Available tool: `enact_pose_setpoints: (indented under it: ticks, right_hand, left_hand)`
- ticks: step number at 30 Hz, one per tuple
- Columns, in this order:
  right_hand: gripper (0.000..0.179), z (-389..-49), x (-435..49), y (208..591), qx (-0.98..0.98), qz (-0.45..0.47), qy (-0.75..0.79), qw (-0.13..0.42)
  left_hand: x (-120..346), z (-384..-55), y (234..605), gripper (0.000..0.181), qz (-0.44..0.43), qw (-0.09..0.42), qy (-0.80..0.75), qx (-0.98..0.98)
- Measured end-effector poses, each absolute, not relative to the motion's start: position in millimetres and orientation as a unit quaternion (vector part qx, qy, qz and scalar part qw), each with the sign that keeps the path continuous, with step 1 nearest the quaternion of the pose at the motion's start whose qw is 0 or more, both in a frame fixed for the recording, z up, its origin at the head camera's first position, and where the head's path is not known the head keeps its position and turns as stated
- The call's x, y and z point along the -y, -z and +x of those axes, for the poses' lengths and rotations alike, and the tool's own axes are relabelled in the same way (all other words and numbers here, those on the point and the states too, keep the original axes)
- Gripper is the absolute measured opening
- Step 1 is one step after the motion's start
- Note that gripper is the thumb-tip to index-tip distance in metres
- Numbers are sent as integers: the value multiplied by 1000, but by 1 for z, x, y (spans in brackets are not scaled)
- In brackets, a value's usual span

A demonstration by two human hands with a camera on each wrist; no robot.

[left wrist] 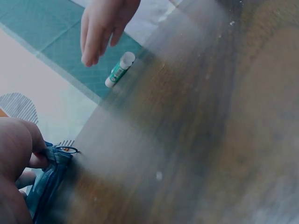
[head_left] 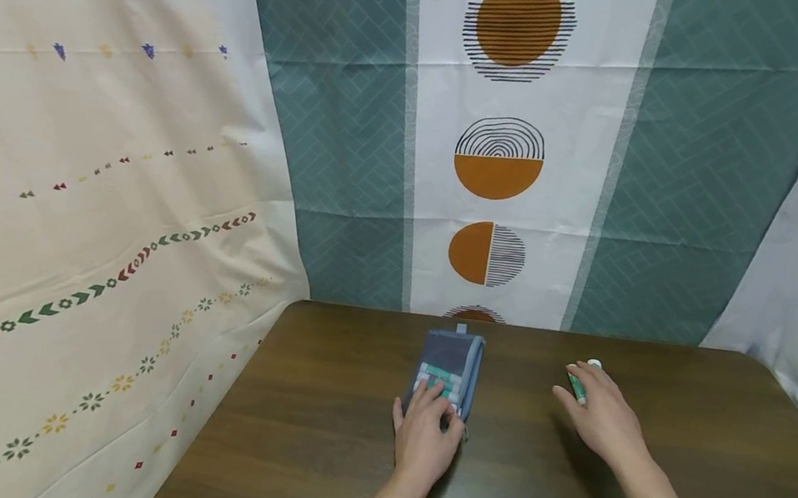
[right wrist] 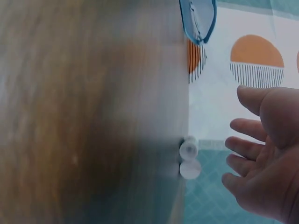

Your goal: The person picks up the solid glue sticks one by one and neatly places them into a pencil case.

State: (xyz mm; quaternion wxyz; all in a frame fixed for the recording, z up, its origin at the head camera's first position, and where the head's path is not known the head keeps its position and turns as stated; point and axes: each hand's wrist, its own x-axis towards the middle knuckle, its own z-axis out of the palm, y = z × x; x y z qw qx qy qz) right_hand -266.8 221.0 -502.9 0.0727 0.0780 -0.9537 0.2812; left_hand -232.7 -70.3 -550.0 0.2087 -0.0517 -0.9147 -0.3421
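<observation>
Blue pouch (head_left: 448,348) lies flat on the dark table (head_left: 303,405), and the left hand (head_left: 421,445) is right on it, thumb and finger pinching its near end! Out to the right, well apart from the pouch, lies a glue stick (left wrist: 119,72), and above it hangs the right hand (head_left: 604,415), fingers loosely stretched, gripping nothing, a gap showing beneath. Two pale round ends (right wrist: 189,169) sit side by side here, so maybe a second stick. Green-and-white shapes (head_left: 439,375) show at the pouch's front; inside or on top, can't tell. Looks like the pouch-steadying step, with the right hand either reaching or letting go. Next move, if it's a pick-up, calls for lowering thumb and fingers around the barrel.
</observation>
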Motion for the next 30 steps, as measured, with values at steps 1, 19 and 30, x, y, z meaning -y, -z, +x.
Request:
enact_pose_setpoints:
  ticks: [1,19,30]
  right_hand:
    - [67,-267,-223,503,955,76,-278,76]
    - [71,-267,-254,516,952,38,-294,74]
    - [75,-270,-261,518,951,20,-305,42]
  left_hand:
    - [70,-233,550,26,-52,208,342,915]
    - [69,-232,550,28,-53,209,343,914]
    - [69,-233,550,28,-55,214,342,914]
